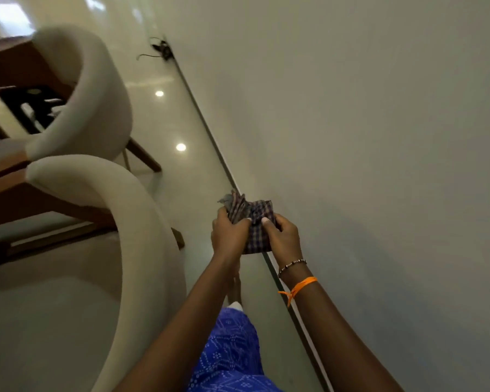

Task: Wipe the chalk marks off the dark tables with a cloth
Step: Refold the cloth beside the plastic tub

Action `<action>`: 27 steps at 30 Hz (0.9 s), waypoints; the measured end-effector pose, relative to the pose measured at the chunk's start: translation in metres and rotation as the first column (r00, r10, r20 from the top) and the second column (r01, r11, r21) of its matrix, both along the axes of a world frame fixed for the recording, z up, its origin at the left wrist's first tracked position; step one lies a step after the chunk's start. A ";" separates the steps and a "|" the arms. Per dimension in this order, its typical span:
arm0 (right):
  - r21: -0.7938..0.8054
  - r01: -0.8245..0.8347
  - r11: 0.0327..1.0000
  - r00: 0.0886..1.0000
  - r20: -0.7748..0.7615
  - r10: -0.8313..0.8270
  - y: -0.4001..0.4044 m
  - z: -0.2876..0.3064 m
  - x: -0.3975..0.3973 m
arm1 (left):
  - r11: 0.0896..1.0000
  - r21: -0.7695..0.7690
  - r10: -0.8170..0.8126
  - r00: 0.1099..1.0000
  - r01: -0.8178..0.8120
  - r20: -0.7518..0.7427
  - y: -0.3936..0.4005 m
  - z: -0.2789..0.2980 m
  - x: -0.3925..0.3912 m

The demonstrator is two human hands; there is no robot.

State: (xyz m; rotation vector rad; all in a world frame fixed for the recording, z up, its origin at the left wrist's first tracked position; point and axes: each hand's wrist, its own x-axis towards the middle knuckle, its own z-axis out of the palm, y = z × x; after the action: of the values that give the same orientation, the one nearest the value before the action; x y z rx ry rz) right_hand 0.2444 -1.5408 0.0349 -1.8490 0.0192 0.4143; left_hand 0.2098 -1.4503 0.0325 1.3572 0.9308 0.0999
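Note:
A checked cloth (255,219) is bunched up between both my hands, in front of me near the foot of a pale wall. My left hand (230,236) grips its left side with the thumb on top. My right hand (280,236) grips its right side, thumb pressed into the fabric. A dark table (20,66) with a wooden edge shows at the far left behind the chairs; a black patch on it bears small white marks or objects, too blurred to tell which.
Two cream curved-back chairs (102,114) (130,236) stand to my left along the table. The pale wall (365,137) fills the right side. A glossy light floor (170,117) runs between them. A black cable tangle (160,49) lies by the skirting far ahead.

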 end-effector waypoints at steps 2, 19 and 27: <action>0.004 -0.055 0.999 0.999 0.001 0.055 0.034 -0.003 0.038 | 0.994 0.084 0.081 0.995 -0.076 -0.053 0.026 -0.004 0.046; 0.088 -0.486 0.869 0.848 -0.191 0.494 0.334 -0.012 0.293 | 0.846 -0.195 0.518 0.851 -0.496 0.082 0.307 -0.005 0.223; 0.048 -0.470 0.881 0.867 -0.161 0.472 0.498 -0.012 0.466 | 0.876 -0.166 0.472 0.875 -0.452 0.106 0.460 0.003 0.386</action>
State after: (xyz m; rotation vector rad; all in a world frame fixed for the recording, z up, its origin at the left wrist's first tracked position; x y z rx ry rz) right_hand 0.7100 -1.0432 0.0225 -1.7972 -0.3269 0.9114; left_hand 0.5954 -0.9902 0.0356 0.9636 1.1051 0.4880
